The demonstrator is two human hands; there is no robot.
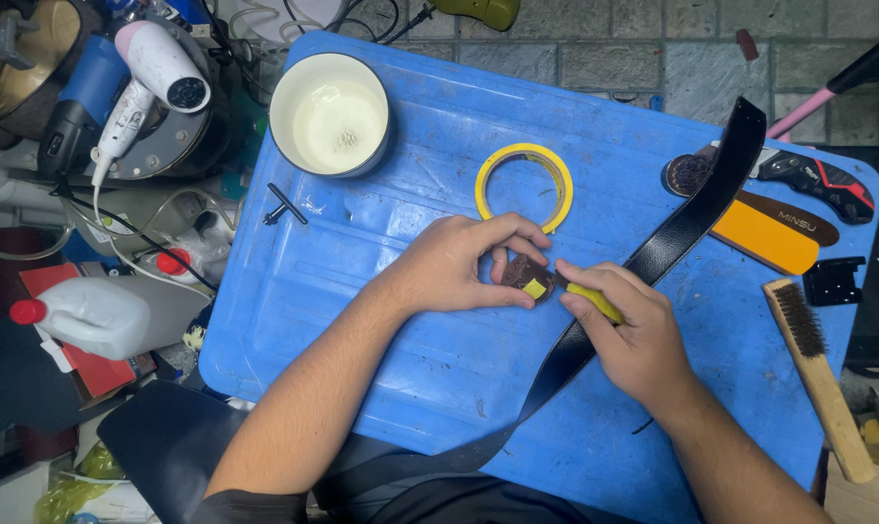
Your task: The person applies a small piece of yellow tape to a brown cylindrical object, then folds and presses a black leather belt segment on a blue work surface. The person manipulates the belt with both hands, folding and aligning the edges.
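Left hand (459, 267): yours, fingers clamped around a small dark brown piece (523, 275) with a yellow patch, held just above the blue board (362, 320) near its middle.

Right hand (633, 335): yours, closed around a yellow-handled tool (595, 302), its tip touching the piece.

Belt (653, 257): black, ran diagonally from the far right of the board toward your lap, passing under the right hand.

Tape (524, 184): yellow roll, lay flat just beyond the hands.

Tub (330, 114): round, cream-coloured inside, stood at the far left of the board.

Key (286, 205): small, black, T-shaped, lay near the tub.

Brush (816, 374): wooden handle, dark bristles, lay at the right edge.

Knife (818, 182): black and red, far right, beside an orange block (764, 238).

Dryer (153, 82): white and pink, off the board, far left.

Jug (95, 315): white with red cap, on its side, left of the board.
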